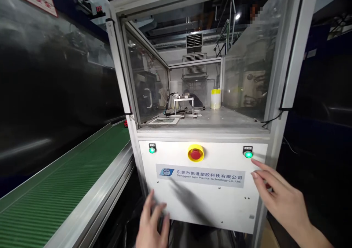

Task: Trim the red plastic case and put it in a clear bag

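My right hand is just below the right green lit button, its forefinger stretched up to the button's lower edge. Whether the fingertip touches it, I cannot tell. The thumb is apart from the forefinger, and no object shows in that hand. Low in front of the white panel, my left hand has spread fingers and holds nothing. On the same panel are a left green lit button and a red emergency stop button in a yellow ring.
Above the panel, a framed enclosure with clear side walls holds a small metal fixture with black cables, a flat sheet and a white container with a yellow top. A green conveyor belt runs along the left.
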Available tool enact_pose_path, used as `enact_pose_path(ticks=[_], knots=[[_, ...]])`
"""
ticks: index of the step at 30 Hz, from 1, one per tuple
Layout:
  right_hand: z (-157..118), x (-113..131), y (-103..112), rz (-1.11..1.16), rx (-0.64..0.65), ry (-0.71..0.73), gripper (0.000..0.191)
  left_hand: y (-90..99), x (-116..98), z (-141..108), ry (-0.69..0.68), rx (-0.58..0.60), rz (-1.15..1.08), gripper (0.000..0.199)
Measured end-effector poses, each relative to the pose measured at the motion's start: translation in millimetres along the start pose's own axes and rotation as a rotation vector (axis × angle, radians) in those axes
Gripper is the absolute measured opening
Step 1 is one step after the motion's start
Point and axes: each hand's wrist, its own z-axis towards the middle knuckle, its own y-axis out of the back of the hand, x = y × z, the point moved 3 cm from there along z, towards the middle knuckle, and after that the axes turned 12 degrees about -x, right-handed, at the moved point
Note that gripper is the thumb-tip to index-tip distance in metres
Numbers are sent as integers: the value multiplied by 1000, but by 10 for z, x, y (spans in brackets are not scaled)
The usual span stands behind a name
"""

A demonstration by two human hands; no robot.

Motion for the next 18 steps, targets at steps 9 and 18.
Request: enact_pose_path(ticks=[9, 18], knots=[[-235, -315, -357, -76, 77, 80, 16, 10, -260, 1474, -162, -83, 143, 36], [-315, -391, -369, -277, -50, 8, 31, -17, -379, 1402, -2, -74, 191, 24]])
